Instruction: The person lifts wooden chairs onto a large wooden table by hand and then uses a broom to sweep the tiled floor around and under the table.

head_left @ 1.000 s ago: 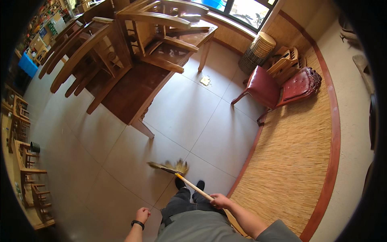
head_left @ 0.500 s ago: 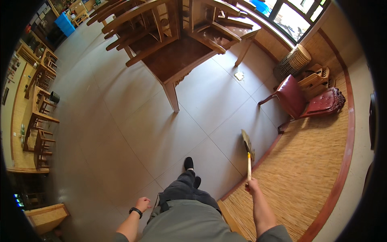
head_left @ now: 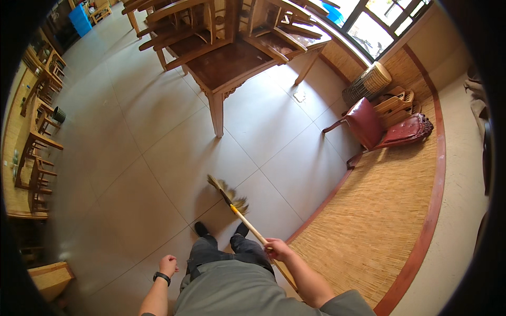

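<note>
A broom (head_left: 251, 227) with a pale wooden handle and a fan of dry grass bristles slants across in front of me. My right hand (head_left: 278, 249) is wrapped round its handle. The bristles (head_left: 227, 194) are over the grey tiled floor, just ahead of my feet, fanned out and slightly blurred. Whether they press on the tiles I cannot tell. Out to my left side hangs my left hand (head_left: 168, 265), its fingers curled in with nothing seen in them and a dark band on the wrist.
Ahead stands a dark wooden table (head_left: 232, 66) with upturned chairs stacked on it. A red padded chair (head_left: 366, 124) and a woven drum (head_left: 367, 83) are by the right wall, beside the straw-matted panel (head_left: 363, 226). A small pale object (head_left: 299, 96) lies under the window. Wooden stools (head_left: 41, 179) line the far left.
My right hand has swung the broom leftward, from beside the matted panel to in front of my feet. My feet now stand apart. The room has shifted slightly left in view.
</note>
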The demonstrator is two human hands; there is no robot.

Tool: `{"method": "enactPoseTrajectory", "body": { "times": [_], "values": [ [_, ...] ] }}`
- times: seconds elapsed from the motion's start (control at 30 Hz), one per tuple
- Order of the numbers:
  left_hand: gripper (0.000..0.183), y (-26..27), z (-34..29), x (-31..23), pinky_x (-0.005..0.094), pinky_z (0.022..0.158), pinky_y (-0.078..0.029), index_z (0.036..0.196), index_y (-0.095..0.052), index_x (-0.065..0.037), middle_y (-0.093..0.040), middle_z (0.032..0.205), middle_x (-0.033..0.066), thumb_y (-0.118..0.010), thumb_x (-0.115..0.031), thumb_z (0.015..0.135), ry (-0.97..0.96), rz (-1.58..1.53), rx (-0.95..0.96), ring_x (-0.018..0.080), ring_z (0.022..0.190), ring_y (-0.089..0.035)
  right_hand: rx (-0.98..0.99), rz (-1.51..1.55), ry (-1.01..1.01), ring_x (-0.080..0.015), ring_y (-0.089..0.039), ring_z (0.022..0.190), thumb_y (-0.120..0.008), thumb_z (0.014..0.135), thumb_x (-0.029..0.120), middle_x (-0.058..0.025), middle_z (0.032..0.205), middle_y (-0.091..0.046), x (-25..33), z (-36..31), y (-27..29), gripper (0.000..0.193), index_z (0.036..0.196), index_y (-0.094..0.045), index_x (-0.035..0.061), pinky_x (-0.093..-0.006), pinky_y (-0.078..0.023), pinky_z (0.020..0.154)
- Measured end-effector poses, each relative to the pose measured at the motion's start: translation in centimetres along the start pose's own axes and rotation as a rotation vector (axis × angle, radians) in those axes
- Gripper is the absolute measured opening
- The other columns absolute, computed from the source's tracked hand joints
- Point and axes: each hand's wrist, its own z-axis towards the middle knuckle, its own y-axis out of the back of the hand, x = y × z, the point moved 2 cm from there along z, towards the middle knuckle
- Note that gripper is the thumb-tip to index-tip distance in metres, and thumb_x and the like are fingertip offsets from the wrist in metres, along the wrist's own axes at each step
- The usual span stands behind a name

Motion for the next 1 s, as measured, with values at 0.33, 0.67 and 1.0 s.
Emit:
{"method": "enactPoseTrajectory", "body": {
  "times": [0.33, 0.67, 1.0],
  "values": [
    [0.018, 11.6, 4.2, 3.6, 0.0295, 0.055, -0.052, 0.097, -0.064, 0.000, -0.064, 0.074, 0.0076, -0.053, -0.011, 0.088, -0.073, -0.089, 0.065, 0.0152, 0.060, -0.063, -0.254, 0.211, 0.121, -0.0135, -0.047, 0.052, -0.050, 0.084, 0.002, -0.0058, 0.066, -0.049, -7.0, -4.8, 1.6, 0.017, 0.100, -0.050, 0.0061, -0.0258, -0.041, 0.043],
    [0.013, 25.3, 1.2, 21.3, 0.0313, 0.052, -0.052, 0.087, -0.063, 0.000, -0.064, 0.070, 0.0091, -0.053, -0.009, 0.087, 0.205, -0.190, -0.259, 0.0173, 0.057, -0.063, -0.211, -0.186, -0.075, -0.0143, -0.039, 0.044, -0.059, 0.085, 0.006, -0.0050, 0.061, -0.043, -4.5, 12.5, -23.9, 0.012, 0.078, -0.050, 0.0029, -0.0272, -0.034, 0.036],
    [0.013, 21.3, 2.3, 24.9, 0.0298, 0.050, -0.052, 0.092, -0.062, 0.000, -0.065, 0.072, 0.0102, -0.055, -0.011, 0.088, 0.279, -0.583, -0.200, 0.0172, 0.057, -0.064, 0.169, -0.525, -0.162, -0.0107, -0.041, 0.051, -0.056, 0.086, 0.002, -0.0046, 0.070, -0.048, -2.0, 8.4, -43.5, 0.025, 0.110, -0.055, 0.0056, -0.0226, -0.033, 0.038]
  ]
}}
